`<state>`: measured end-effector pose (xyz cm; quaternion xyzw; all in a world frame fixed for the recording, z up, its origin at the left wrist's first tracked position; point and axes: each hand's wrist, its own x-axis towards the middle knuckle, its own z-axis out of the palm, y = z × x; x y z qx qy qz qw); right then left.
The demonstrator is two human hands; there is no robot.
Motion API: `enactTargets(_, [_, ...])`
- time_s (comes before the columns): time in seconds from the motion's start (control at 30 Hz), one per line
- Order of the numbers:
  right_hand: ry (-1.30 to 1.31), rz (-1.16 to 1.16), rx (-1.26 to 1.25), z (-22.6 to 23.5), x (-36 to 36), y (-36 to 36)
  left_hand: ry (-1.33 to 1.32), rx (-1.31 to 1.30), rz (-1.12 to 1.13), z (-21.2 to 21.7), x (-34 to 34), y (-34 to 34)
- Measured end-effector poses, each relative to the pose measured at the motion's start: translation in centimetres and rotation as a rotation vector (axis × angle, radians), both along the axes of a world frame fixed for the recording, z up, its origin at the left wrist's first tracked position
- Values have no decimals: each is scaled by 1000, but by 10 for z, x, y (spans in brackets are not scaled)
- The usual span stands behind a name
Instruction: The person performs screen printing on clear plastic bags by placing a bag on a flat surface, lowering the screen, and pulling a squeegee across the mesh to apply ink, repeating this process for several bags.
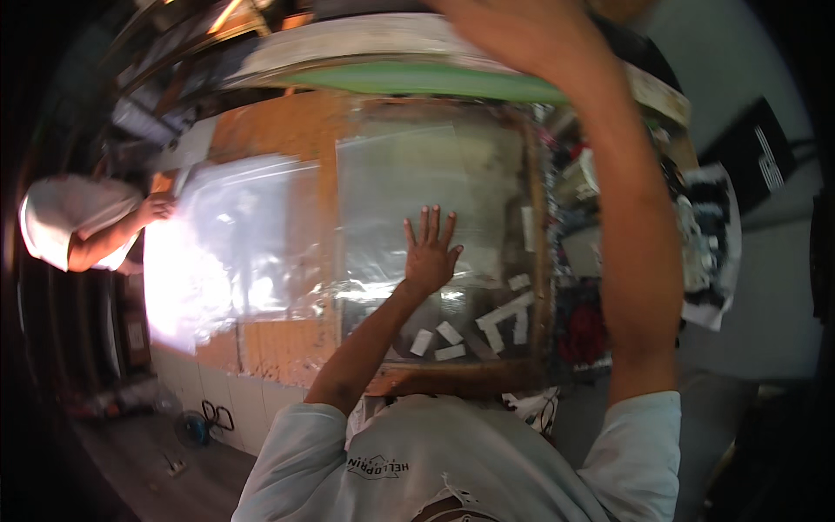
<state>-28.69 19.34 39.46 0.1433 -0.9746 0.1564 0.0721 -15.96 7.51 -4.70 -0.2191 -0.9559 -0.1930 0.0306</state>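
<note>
My left hand (429, 258) lies flat with its fingers spread on a clear plastic sheet (383, 187), which rests on a glass-like panel (391, 341) set in a wooden frame. My right hand (513, 35) reaches up past the far side of the table, near a pale board with a green edge (417, 78). Its fingers are blurred and cut off by the upper rim, so what it touches is hidden. Several small white strips (450, 352) lie on the panel below my left hand, beside a white L-shaped piece (500, 322).
At left, another person's hand (157, 207) touches the edge of a stack of shiny plastic sheets (252, 235) on a wooden board, partly washed out by glare. Along the table's right side is clutter, including a red bundle (584, 335). A blue round object (191, 428) is on the floor.
</note>
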Motion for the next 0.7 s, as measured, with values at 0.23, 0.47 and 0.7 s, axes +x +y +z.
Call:
enactTargets(0.23, [163, 180, -32, 1, 5, 16, -75, 47, -152, 8, -8, 50])
enactTargets(0.47, [279, 282, -93, -10, 8, 37, -102, 3, 89, 14, 30, 30])
enactTargets(0.7, [364, 345, -83, -14, 13, 40, -113, -16, 51, 13, 68, 18])
